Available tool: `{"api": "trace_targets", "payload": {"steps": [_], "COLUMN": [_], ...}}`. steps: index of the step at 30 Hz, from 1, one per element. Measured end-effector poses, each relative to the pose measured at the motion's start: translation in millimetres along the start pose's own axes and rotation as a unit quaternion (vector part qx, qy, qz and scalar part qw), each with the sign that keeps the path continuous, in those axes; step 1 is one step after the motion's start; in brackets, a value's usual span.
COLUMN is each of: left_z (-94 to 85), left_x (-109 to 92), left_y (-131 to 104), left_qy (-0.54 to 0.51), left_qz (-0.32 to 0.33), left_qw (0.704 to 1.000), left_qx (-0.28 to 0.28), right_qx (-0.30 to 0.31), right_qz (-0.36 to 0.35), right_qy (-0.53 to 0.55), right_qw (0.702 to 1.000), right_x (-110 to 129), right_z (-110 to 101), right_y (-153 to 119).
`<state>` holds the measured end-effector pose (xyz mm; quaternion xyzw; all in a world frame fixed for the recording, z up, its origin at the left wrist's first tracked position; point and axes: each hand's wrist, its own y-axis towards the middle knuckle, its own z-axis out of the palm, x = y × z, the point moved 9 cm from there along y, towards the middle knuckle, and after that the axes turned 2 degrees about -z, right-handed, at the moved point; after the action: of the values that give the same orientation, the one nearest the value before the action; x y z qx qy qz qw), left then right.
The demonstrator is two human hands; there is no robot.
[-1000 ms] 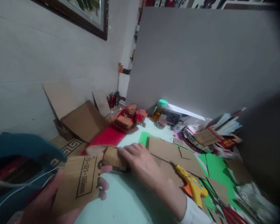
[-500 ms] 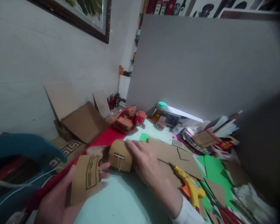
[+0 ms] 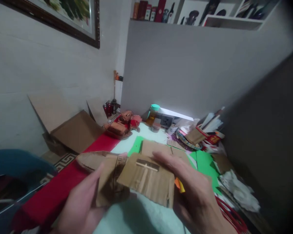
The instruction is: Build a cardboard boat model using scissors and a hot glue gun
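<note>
My left hand (image 3: pixel 80 201) grips a cardboard piece (image 3: pixel 106 185) with printed dark lettering, thumb on its near face. Beside it, my right hand (image 3: pixel 197 191) holds a bent cardboard piece (image 3: pixel 146 182) by its right side. That piece has a dark slot with a thin pale strip across it and creased ribs below. Its left edge overlaps the printed piece; whether the two touch I cannot tell. Behind my left hand lies a pointed oval cardboard form (image 3: pixel 91 159). My right hand hides most of a yellow glue gun (image 3: pixel 181 186).
Flat cardboard (image 3: pixel 156 147) and green sheets (image 3: pixel 206 162) cover the table's right part. Red-handled scissors (image 3: pixel 230 214) lie near right. Brown cardboard models (image 3: pixel 118 128), a teal-lidded jar (image 3: pixel 153 115) and a basket (image 3: pixel 185 140) stand at the back. A blue chair (image 3: pixel 19 162) is at left.
My right hand has lifted the bent cardboard piece off the table and brought it nearer, against or beside the printed piece in my left hand. The view has shifted right.
</note>
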<state>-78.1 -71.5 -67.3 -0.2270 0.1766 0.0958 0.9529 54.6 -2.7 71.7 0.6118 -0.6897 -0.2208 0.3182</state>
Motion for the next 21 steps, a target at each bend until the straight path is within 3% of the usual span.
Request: {"api": "trace_targets", "payload": {"steps": [5,8,11,14,17,21], "left_z": [19.0,30.9,51.0,67.6,83.2,87.0], "left_x": [35,49,54,54,44,32], "left_y": [12,18,17,11,4,2], "left_qy": [0.066,0.091,0.139,0.262,0.405,0.563], "left_qz": [-0.042,-0.044,-0.002,0.054,0.153,0.269], "left_qw": [0.996,0.989,0.976,0.953,0.895,0.78], "left_qx": [0.037,0.104,0.166,0.143,0.107,0.045], "right_qx": [0.019,0.013,-0.013,-0.027,-0.032,-0.066], "right_qz": [0.027,0.06,0.063,0.05,0.056,0.156], "right_qy": [0.016,-0.001,-0.007,0.011,0.064,0.101], "right_qw": [0.999,0.998,0.998,0.998,0.996,0.98], "right_x": [-5,-16,-25,-31,-38,-56], "right_z": [-12,-20,-29,-34,-37,-42], "right_y": [-31,-45,-53,-59,-67,-80]}}
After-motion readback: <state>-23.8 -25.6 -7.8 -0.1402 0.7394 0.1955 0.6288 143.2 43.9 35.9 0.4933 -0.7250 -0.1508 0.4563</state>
